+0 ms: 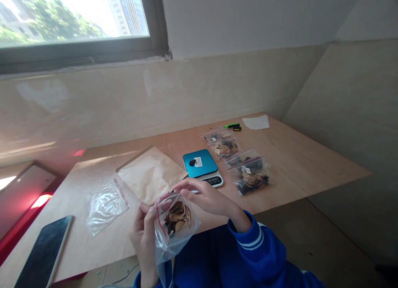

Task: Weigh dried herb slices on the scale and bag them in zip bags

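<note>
My left hand (144, 228) grips the side and mouth of a clear zip bag (174, 246) with a red seal line, held in front of the table edge. Inside are dried brown and dark slices (178, 217), which look like dried mushroom. My right hand (208, 197) reaches over the bag's mouth with its fingers together. Something small and dark shows near its fingertips, too little to name. Just beyond that hand is a blue-topped digital scale (203, 168) with a small dark piece (192, 163) and a white label on its plate.
Brown paper (152, 172) lies left of the scale, beside an empty-looking zip bag (107, 205). A phone (45, 252) rests at the left edge. Several filled bags (250, 176) lie right of the scale, with green and black pens (233, 126) and white paper (256, 122) behind.
</note>
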A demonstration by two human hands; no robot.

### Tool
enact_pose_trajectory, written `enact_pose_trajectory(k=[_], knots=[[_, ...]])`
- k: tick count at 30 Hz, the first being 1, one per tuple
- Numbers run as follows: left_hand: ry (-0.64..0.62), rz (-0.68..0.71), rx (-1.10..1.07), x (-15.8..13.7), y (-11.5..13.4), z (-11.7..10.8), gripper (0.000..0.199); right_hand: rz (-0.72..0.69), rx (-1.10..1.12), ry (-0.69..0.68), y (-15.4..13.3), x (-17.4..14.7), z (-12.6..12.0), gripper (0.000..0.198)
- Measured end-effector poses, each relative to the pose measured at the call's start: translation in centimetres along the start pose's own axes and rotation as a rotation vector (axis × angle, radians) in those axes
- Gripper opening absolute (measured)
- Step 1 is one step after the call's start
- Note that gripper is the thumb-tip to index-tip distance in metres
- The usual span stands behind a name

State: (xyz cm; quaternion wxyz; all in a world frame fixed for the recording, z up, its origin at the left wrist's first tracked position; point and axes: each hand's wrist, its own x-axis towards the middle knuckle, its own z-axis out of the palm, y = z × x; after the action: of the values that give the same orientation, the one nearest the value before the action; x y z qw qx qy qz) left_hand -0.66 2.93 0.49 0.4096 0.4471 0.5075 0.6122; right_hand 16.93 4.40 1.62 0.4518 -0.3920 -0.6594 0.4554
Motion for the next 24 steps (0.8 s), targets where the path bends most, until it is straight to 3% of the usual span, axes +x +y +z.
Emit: enact_pose_trajectory(k=[6,12,18,24], knots=[[-0.001,-0.02,0.011,-0.1,0.3,-0.2,0.031,0.032,0.14,-0.029,0.5,-0.6,0.7,0.042],[-0.038,-0.139,-0.163,-0.5,0.3,0.3,0.028,0.046,0.187,0.0,0.8,-0.8,0.7,0.04],[-0.037,-0.071,-0.072,-0.5,0.4,0.2,0.024,0.066,0.182,0.026,1.1,-0.8,0.8,0.037],[-0.038,-0.072,-0.068,-0.2,0.0,0.1,0.027,0.081,0.258,-0.038,1.7,-1.3,0.9,0.046]])
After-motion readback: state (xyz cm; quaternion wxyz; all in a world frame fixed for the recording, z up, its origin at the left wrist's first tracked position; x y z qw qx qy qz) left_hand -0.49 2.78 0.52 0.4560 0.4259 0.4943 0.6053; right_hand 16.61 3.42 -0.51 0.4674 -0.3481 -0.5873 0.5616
